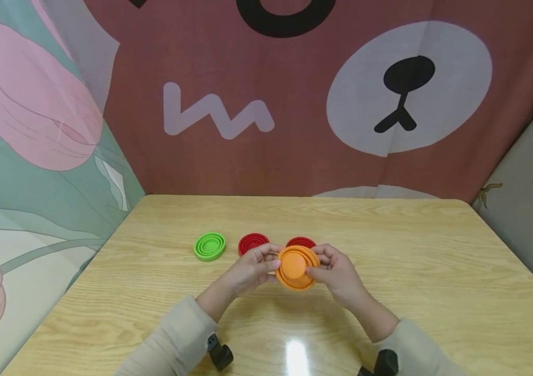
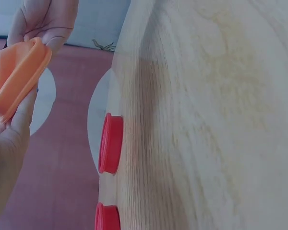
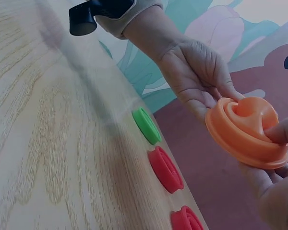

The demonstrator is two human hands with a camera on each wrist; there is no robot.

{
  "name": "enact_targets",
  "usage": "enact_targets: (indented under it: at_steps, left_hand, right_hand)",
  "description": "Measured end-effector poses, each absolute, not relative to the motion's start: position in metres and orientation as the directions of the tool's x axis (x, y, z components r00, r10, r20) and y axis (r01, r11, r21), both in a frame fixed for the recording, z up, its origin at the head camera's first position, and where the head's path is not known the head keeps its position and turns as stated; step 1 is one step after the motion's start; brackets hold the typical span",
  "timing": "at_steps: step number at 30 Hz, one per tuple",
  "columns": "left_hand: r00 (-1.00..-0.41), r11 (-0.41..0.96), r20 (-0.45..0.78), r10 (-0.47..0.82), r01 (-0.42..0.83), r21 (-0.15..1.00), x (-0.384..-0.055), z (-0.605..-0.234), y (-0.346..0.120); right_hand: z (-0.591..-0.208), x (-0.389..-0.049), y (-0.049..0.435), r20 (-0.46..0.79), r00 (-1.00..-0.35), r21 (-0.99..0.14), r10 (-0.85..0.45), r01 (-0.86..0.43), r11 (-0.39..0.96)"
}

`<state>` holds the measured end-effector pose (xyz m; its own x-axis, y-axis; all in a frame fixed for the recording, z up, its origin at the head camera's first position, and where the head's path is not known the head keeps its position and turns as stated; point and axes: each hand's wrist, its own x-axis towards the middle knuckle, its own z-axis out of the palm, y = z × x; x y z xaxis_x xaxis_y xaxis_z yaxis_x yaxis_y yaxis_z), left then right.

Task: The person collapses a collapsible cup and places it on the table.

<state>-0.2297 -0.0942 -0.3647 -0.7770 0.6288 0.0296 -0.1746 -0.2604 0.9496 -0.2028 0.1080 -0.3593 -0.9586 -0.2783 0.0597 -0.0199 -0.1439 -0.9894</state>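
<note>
An orange collapsible cup [image 1: 294, 266] is held up over the table between both hands. The left hand [image 1: 251, 270] grips its left rim with thumb and fingers. On the opposite side the right hand [image 1: 341, 275] pinches the rim, its thumb pushing into the wall. In the right wrist view the soft orange cup [image 3: 245, 132] looks partly folded, with a dent under that thumb. Behind the hands, a red collapsible cup [image 1: 251, 242] and another red collapsible cup [image 1: 301, 242] lie flattened on the table, each partly hidden in the head view.
A flattened green collapsible cup [image 1: 210, 246] lies left of the red ones, in a row with them. The wooden table [image 1: 435, 245] runs back to a curtain [image 1: 294, 162] with a printed bear face. Black wrist devices [image 1: 221, 354] sit by both sleeves.
</note>
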Motion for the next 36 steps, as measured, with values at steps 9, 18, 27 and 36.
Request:
enact_targets:
  at_steps: [9, 18, 27, 36]
  left_hand:
    - [-0.805, -0.345, 0.069, 0.589, -0.173, 0.923, -0.230, -0.369, -0.092]
    - [-0.827, -0.310, 0.033, 0.562, -0.173, 0.935, -0.226, -0.371, -0.088]
    - [-0.818, -0.293, 0.057, 0.573, -0.140, 0.946, -0.226, -0.371, -0.086]
    - [-0.828, -0.232, 0.009, 0.561, -0.147, 0.962, -0.229, -0.368, -0.084]
  right_hand:
    - [-0.369, -0.202, 0.117, 0.049, -0.890, -0.938, -0.453, 0.114, -0.327]
    - [-0.370, -0.199, 0.114, 0.064, -0.907, -0.936, -0.417, 0.091, -0.341]
    - [-0.368, -0.199, 0.113, 0.112, -0.922, -0.958, -0.370, -0.001, -0.288]
    - [-0.368, -0.201, 0.112, 0.066, -0.956, -0.980, -0.284, -0.009, -0.197]
